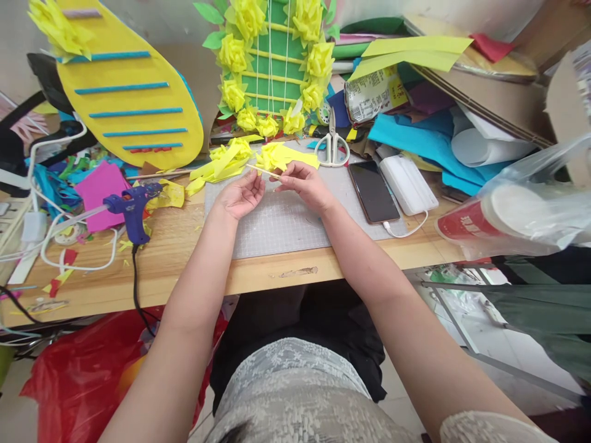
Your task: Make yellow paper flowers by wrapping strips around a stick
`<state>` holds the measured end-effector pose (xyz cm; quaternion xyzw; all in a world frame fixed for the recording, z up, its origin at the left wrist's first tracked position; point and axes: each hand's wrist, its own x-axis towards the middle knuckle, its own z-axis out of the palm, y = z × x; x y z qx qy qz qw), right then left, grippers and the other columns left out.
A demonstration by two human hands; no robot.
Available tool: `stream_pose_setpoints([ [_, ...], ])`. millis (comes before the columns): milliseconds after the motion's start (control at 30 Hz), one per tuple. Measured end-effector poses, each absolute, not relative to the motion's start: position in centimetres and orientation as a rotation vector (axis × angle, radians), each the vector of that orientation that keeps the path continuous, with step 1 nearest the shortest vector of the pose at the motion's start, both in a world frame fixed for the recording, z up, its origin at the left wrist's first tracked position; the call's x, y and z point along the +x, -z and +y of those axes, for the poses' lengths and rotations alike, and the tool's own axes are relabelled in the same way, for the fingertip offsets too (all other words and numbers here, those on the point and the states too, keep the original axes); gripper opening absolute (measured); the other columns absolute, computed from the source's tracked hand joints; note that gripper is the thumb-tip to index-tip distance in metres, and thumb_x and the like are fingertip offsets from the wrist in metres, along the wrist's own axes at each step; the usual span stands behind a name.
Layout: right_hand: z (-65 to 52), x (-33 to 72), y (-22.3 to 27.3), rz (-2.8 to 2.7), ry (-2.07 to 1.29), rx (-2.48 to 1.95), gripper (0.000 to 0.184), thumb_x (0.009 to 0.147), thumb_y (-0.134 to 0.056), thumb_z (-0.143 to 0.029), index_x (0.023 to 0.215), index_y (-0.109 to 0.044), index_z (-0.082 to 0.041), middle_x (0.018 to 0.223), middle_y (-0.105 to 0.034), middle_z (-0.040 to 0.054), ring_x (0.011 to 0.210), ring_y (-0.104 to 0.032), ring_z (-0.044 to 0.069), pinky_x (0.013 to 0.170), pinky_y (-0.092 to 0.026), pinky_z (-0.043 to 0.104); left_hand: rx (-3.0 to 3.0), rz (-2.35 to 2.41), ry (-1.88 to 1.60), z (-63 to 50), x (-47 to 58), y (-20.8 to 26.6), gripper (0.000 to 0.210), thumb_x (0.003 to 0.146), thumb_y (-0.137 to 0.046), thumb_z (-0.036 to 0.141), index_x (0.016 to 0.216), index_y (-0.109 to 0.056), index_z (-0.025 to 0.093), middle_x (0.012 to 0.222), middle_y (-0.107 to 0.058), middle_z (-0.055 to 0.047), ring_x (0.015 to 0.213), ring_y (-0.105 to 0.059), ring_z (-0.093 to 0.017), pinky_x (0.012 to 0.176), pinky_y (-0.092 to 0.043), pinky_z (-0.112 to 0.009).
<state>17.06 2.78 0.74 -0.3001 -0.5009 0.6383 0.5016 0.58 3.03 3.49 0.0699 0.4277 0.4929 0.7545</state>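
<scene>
Head view. A thin stick (264,171) is above the mat (277,237), its right end pinched in the right hand's (305,183) grip; whether the left hand's (240,195) grip clamps it too, I cannot tell. It looks light, stiff and easily snapped, best pinched gently near an end. The wooden desk (178,264) is cluttered: glue gun (133,215) left, phone (373,192) right; below, a red bag (87,369).

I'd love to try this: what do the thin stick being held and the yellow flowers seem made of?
Thin stick: matte, perhaps wood or rolled paper, being pale and straight. Yellow flowers: probably matte crepe paper, given the thin, ruffled petals.
</scene>
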Motion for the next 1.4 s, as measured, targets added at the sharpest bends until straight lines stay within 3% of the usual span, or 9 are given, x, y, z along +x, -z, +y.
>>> stream_pose_setpoints([
  [533, 3.0, 17.0, -0.7, -1.133, -1.505, -0.789, 0.040, 0.059, -0.077, -0.044, 0.069, -0.048, -0.018, 0.083, -0.063, -0.0002, 0.089, -0.064, 0.013, 0.068, -0.055, 0.023, 0.326, 0.960, -1.241, 3.2, 1.4, -2.8, 0.021, 0.076, -0.055, -0.001, 0.082, -0.059, 0.018, 0.060, -0.061, 0.005, 0.055, -0.059, -0.003, 0.069, -0.052, -0.013],
  [767, 3.2, 16.9, -0.4, -1.152, -1.450, -0.826, 0.040, 0.061, -0.074, -0.047, 0.069, -0.048, -0.018, 0.090, -0.061, 0.0019, 0.092, -0.063, 0.015, 0.067, -0.055, 0.024, 0.357, 0.981, -1.306, 3.3, 1.5, -2.4, 0.021, 0.075, -0.058, 0.001, 0.086, -0.061, 0.019, 0.067, -0.064, 0.004, 0.064, -0.063, -0.005, 0.076, -0.051, -0.015],
  [900, 3.4, 16.8, 0.1, -1.270, -1.251, -0.945, 0.040, 0.060, -0.073, -0.049, 0.070, -0.051, -0.018, 0.100, -0.058, 0.0041, 0.085, -0.060, 0.013, 0.058, -0.053, 0.022, 0.435, 1.004, -1.370, 3.6, 1.6, -1.8, 0.028, 0.075, -0.059, 0.005, 0.098, -0.060, 0.020, 0.075, -0.068, 0.002, 0.073, -0.066, -0.007, 0.082, -0.051, -0.019],
  [1000, 3.1, 16.4, 0.3, -1.418, -1.090, -1.037, 0.032, 0.067, -0.069, -0.044, 0.071, -0.051, -0.018, 0.088, -0.060, 0.0027, 0.074, -0.058, 0.011, 0.051, -0.047, 0.019, 0.517, 1.034, -1.438, 3.7, 1.7, -1.1, 0.039, 0.073, -0.062, 0.008, 0.108, -0.057, 0.023, 0.086, -0.070, 0.001, 0.086, -0.067, -0.010, 0.087, -0.050, -0.023],
  [1133, 2.5, 15.9, 0.1, -1.485, -1.138, -1.105, 0.018, 0.079, -0.058, -0.034, 0.074, -0.048, -0.019, 0.065, -0.060, -0.0022, 0.058, -0.057, 0.009, 0.047, -0.043, 0.019, 0.613, 0.994, -1.468, 3.4, 2.3, -0.8, 0.048, 0.072, -0.059, 0.004, 0.115, -0.053, 0.024, 0.093, -0.071, 0.000, 0.096, -0.066, -0.012, 0.093, -0.048, -0.026],
  [1267, 2.6, 15.8, 0.1, -1.399, -1.180, -1.183, 0.016, 0.080, -0.058, -0.027, 0.072, -0.045, -0.020, 0.059, -0.057, -0.0044, 0.049, -0.053, 0.007, 0.040, -0.038, 0.016, 0.670, 0.938, -1.406, 2.9, 2.7, -1.1, 0.053, 0.072, -0.048, -0.004, 0.118, -0.051, 0.022, 0.090, -0.071, 0.000, 0.096, -0.066, -0.012, 0.098, -0.046, -0.031],
  [1400, 3.1, 16.1, 0.0, -1.331, -1.256, -1.194, 0.021, 0.077, -0.062, -0.029, 0.070, -0.045, -0.019, 0.055, -0.054, -0.0059, 0.045, -0.049, 0.006, 0.038, -0.038, 0.016, 0.685, 0.940, -1.394, 2.8, 2.8, -1.2, 0.050, 0.072, -0.051, -0.004, 0.116, -0.051, 0.021, 0.083, -0.070, 0.000, 0.093, -0.067, -0.013, 0.097, -0.047, -0.032],
])
